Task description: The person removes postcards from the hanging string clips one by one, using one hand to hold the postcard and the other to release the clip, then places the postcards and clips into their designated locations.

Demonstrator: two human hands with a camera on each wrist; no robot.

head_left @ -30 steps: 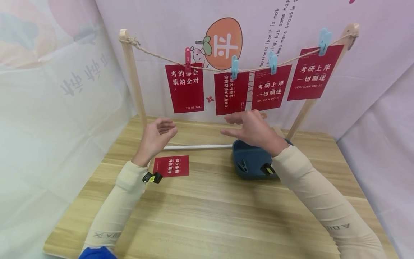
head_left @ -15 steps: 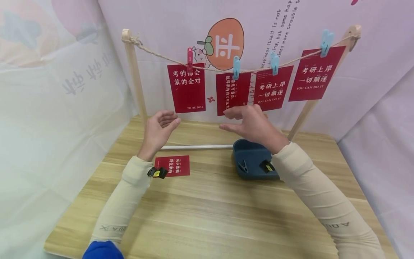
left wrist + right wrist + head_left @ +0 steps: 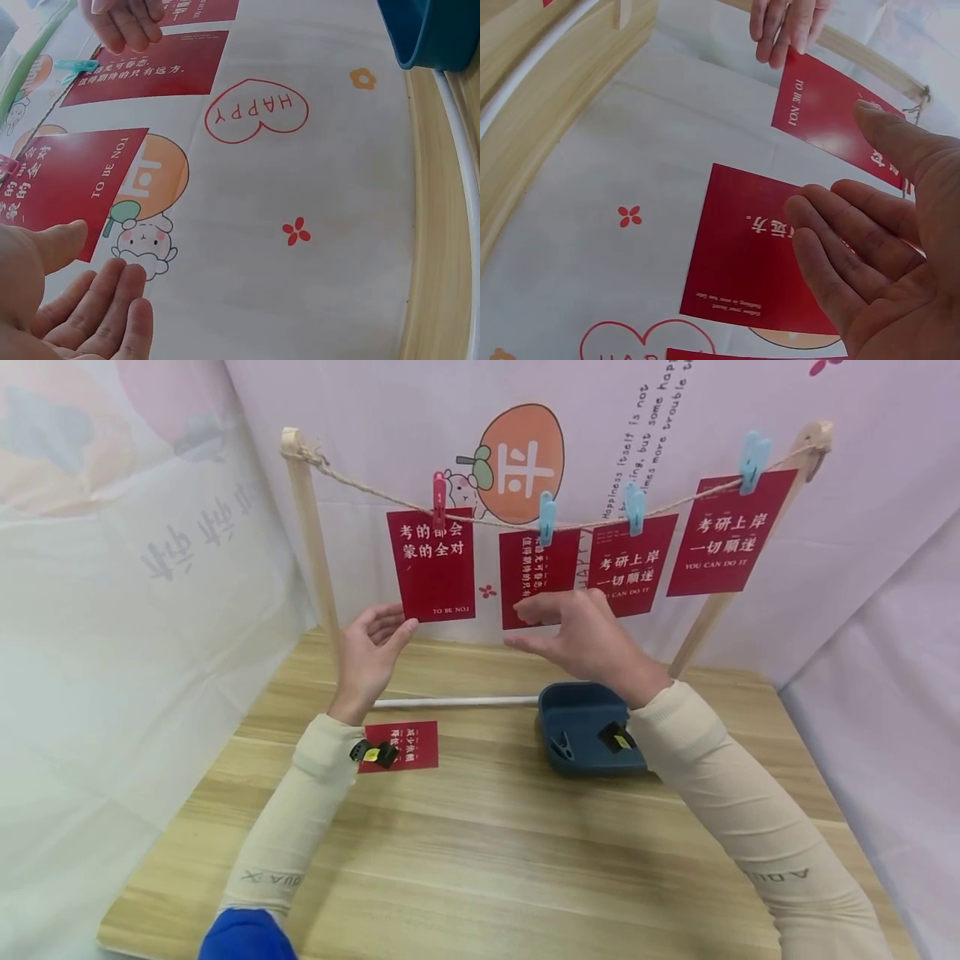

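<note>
Four fingers of my left hand [image 3: 367, 656] reach beside the lower left corner of a red card [image 3: 438, 581], hung by a pink clothespin [image 3: 438, 497] from a twine line [image 3: 360, 487]. In the left wrist view the thumb [image 3: 64, 244] overlaps that card's lower edge, apart from the fingers. My right hand [image 3: 592, 635] hovers before a second red card [image 3: 555, 568] under a blue clothespin [image 3: 547, 518], hiding its lower part. Its fingers [image 3: 832, 270] and thumb stand spread with nothing between them. Two more red cards, one a third card [image 3: 637, 556], hang rightward on blue clothespins.
Another red card [image 3: 420, 747] lies flat on the wooden table [image 3: 480, 860], partly behind my left wrist. A dark blue bin [image 3: 551, 702] with a clothespin [image 3: 561, 745] inside stands under my right forearm. A white rod [image 3: 457, 702] runs between wooden posts, including the left post [image 3: 311, 535].
My left hand has moved up and right to the first card's lower corner. My right hand has risen slightly over the second card's lower part.
</note>
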